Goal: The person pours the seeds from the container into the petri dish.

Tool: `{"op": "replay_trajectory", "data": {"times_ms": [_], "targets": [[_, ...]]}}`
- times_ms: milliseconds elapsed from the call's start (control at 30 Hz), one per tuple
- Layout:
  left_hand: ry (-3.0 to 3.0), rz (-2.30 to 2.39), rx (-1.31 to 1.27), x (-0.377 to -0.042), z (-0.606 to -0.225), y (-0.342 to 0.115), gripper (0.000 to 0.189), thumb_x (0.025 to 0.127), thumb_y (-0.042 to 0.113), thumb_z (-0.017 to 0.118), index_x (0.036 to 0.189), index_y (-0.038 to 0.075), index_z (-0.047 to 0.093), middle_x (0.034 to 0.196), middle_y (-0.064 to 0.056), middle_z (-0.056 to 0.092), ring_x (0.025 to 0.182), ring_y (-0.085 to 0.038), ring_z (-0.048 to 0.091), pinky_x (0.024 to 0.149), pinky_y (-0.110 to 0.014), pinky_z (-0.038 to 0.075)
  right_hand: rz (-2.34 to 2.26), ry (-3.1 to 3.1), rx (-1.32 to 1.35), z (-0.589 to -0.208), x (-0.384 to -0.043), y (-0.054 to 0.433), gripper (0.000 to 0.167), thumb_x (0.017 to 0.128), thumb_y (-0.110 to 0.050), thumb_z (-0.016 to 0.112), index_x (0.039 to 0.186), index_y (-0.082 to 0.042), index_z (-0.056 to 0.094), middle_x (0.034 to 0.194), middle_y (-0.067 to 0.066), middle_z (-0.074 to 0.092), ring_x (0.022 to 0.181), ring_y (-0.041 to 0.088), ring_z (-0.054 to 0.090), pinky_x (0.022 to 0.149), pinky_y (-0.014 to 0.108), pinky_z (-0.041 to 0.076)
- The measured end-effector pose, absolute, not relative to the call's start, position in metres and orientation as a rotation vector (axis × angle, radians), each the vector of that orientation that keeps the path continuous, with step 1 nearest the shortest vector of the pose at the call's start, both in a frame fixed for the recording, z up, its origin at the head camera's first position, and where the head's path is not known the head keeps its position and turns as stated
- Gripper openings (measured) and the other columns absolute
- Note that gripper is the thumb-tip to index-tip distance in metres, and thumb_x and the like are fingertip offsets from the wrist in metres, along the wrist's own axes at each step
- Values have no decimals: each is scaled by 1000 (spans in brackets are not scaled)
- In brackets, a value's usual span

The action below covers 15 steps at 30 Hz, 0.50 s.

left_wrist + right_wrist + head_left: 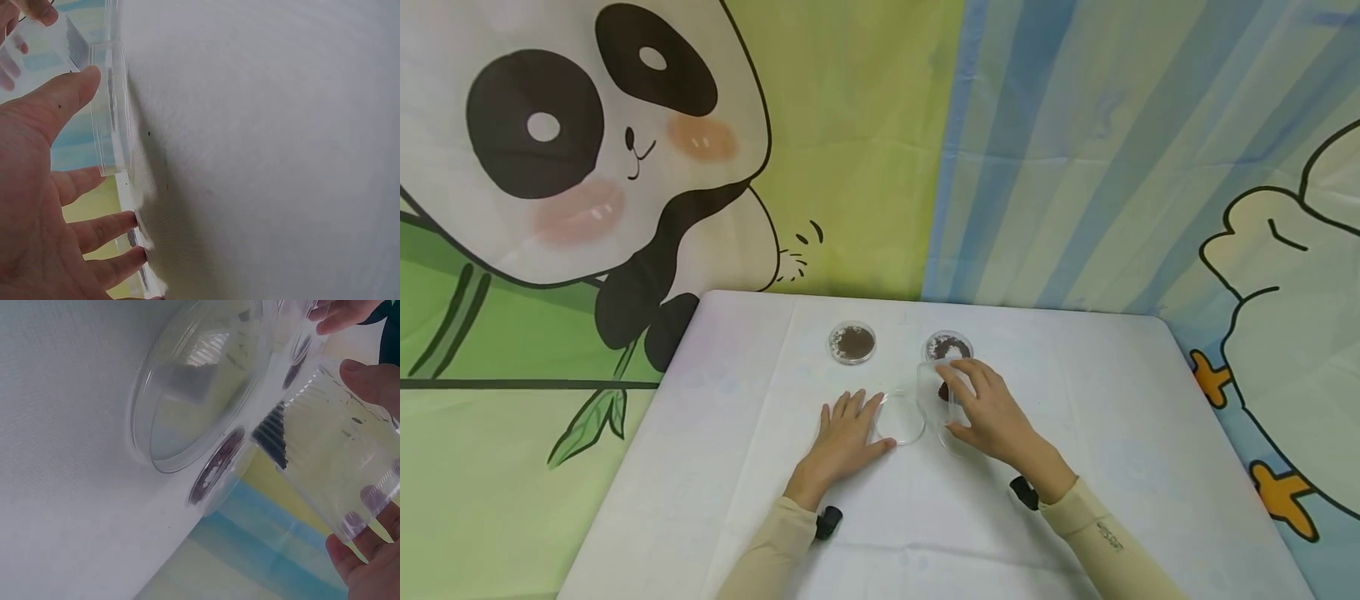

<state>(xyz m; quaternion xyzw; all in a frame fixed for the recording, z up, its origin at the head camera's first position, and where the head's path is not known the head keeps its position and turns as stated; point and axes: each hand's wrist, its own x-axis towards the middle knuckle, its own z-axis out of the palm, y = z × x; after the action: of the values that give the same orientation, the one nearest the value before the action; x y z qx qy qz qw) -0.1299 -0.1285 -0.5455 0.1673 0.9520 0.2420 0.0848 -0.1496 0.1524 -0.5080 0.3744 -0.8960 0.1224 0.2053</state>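
In the head view my left hand [846, 437] lies low on the table with its fingers spread. Its thumb and index finger hold a clear petri dish [900, 417] at the rim. My right hand [992, 412] grips a clear plastic box [325, 437] between thumb and fingers. The box is tilted, and dark brown granules [272, 434] gather in its lower, ridged corner. Another clear dish [144, 425] stands on the table beside the held one, partly under the right hand in the head view.
Behind the hands stand two more dishes with brown granules: a left one [853, 342] and a right one [948, 344], the latter partly overlapped by the right hand. A white cloth covers the table [760, 500]. A printed curtain [865, 150] hangs along the far edge.
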Motion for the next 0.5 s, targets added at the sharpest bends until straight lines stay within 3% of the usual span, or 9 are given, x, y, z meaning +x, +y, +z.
{"op": "replay_trajectory", "data": {"times_ms": [500], "targets": [[2860, 689, 513, -132, -549, -129, 80, 90, 55, 68, 154, 17, 39, 156, -20, 34, 145, -45, 22, 111, -71, 14, 227, -2507, 1073, -503, -149, 144, 107, 61, -23, 97, 150, -7, 40, 139, 22, 47, 129, 45, 42, 102, 60, 40]]}}
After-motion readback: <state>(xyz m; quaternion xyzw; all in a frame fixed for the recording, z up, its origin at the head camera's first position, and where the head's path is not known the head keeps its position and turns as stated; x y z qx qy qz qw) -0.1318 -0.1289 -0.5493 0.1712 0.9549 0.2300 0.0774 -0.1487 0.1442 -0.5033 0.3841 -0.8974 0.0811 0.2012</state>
